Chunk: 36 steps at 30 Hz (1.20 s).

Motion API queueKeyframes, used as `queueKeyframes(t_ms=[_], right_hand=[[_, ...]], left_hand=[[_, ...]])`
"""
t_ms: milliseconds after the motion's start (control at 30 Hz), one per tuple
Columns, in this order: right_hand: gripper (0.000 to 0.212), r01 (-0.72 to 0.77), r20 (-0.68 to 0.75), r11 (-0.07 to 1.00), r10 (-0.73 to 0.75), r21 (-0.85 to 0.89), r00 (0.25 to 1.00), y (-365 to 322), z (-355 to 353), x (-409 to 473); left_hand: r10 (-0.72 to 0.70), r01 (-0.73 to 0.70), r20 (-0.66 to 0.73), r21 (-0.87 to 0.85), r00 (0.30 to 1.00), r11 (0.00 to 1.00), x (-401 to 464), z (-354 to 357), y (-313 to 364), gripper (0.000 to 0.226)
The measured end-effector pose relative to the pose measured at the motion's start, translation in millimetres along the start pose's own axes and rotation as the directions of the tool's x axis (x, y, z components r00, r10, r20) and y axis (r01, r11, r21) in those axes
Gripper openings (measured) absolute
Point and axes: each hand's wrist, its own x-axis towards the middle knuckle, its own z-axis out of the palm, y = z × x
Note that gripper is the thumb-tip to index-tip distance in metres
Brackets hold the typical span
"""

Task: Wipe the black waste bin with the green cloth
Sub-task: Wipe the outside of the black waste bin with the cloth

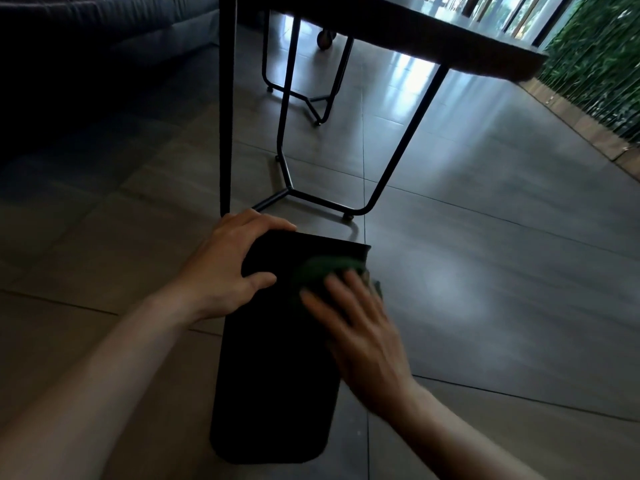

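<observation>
A tall black waste bin (273,368) lies on its side on the grey tiled floor, its far end near a table's legs. My left hand (228,265) grips the bin's far left corner, thumb across its upper face. My right hand (360,327), blurred by motion, presses flat on a green cloth (322,270) against the bin's upper right part. Most of the cloth is hidden under my fingers.
A dark table (433,36) stands just beyond the bin on thin black metal legs (287,181). A dark sofa (104,32) fills the upper left. Green plants (602,60) line the right side. Open tiled floor (502,271) spreads to the right.
</observation>
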Motion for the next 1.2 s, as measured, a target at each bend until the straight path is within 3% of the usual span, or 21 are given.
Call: queueKeyframes(t_ms=[67, 133, 233, 300, 367, 467, 500, 567, 633, 700, 767, 800, 833, 900, 933, 1000, 1067, 1200], right_hand=[[0.054, -0.125, -0.064, 0.992, 0.126, 0.02, 0.99, 2, -2, 28], [0.051, -0.093, -0.08, 0.996, 0.093, -0.003, 0.992, -4, 2, 30], [0.037, 0.148, 0.005, 0.987, -0.148, -0.065, 0.989, -18, 7, -10], [0.03, 0.355, 0.155, 0.931, -0.339, -0.09, 0.928, -27, 5, -47], [0.027, 0.449, 0.289, 0.888, -0.406, -0.098, 0.867, -33, -5, -71], [0.024, 0.322, 0.278, 0.946, -0.301, -0.033, 0.912, -31, -30, -75], [0.022, 0.217, 0.227, 0.976, -0.219, 0.035, 0.949, -26, -40, -70], [0.02, -0.119, 0.146, 0.963, 0.085, 0.243, 0.986, -13, -62, -50], [0.024, -0.485, 0.141, 0.784, 0.47, 0.388, 0.871, 7, -83, -24], [0.021, -0.737, 0.207, 0.486, 0.751, 0.471, 0.627, 33, -97, 0], [0.028, -0.817, 0.358, 0.132, 0.851, 0.561, 0.384, 58, -103, 22], [0.039, -0.841, 0.432, 0.051, 0.84, 0.539, 0.328, 68, -104, 31], [0.046, -0.878, 0.468, 0.089, 0.819, 0.47, 0.333, 76, -99, 37], [0.043, -0.897, 0.453, 0.365, 0.775, 0.25, 0.441, 83, -80, 45], [0.044, -0.84, 0.455, 0.533, 0.726, 0.103, 0.516, 84, -69, 49], [0.066, -0.587, 0.521, 0.801, 0.553, -0.119, 0.65, 81, -45, 57], [0.074, -0.384, 0.576, 0.912, 0.391, -0.141, 0.718, 74, -26, 66], [0.037, -0.291, 0.56, 0.956, 0.251, -0.018, 0.79, 67, -18, 82]], left_hand=[[-0.003, 0.003, 0.007, -0.006, 1.0, 1.0, 0, -1, -1, 0.07], [0.004, -0.004, 0.007, -0.01, 1.0, 1.0, 0, -2, -3, 0.07], [0.002, -0.002, 0.015, -0.007, 1.0, 1.0, 0, -3, -5, 0.068], [-0.013, 0.014, 0.015, -0.006, 1.0, 1.0, 0, -2, -5, 0.064], [-0.033, 0.033, 0.002, -0.008, 0.999, 0.999, 0, 0, -3, 0.056], [-0.087, 0.088, -0.066, 0.015, 0.994, 0.996, 1, 7, -1, 0.036], [-0.103, 0.108, -0.097, 0.038, 0.99, 0.993, 2, 9, -1, 0.032], [-0.138, 0.152, -0.147, 0.088, 0.979, 0.984, 2, 10, -5, 0.034], [-0.177, 0.2, -0.191, 0.107, 0.966, 0.974, 3, 7, -9, 0.046], [-0.229, 0.257, -0.244, 0.089, 0.942, 0.962, 3, 4, -12, 0.056], [-0.28, 0.308, -0.293, 0.056, 0.914, 0.95, 2, -1, -14, 0.061], [-0.306, 0.33, -0.305, 0.03, 0.902, 0.943, 1, -3, -14, 0.062], [-0.337, 0.352, -0.307, -0.008, 0.89, 0.936, 1, -6, -16, 0.06], [-0.387, 0.375, -0.294, -0.098, 0.874, 0.922, 0, -10, -19, 0.055], [-0.407, 0.38, -0.29, -0.145, 0.866, 0.913, -1, -12, -21, 0.055], [-0.447, 0.398, -0.293, -0.213, 0.845, 0.892, -2, -15, -24, 0.055], [-0.478, 0.417, -0.29, -0.247, 0.829, 0.875, -5, -17, -26, 0.05], [-0.504, 0.433, -0.295, -0.277, 0.812, 0.858, -7, -18, -33, 0.045]])
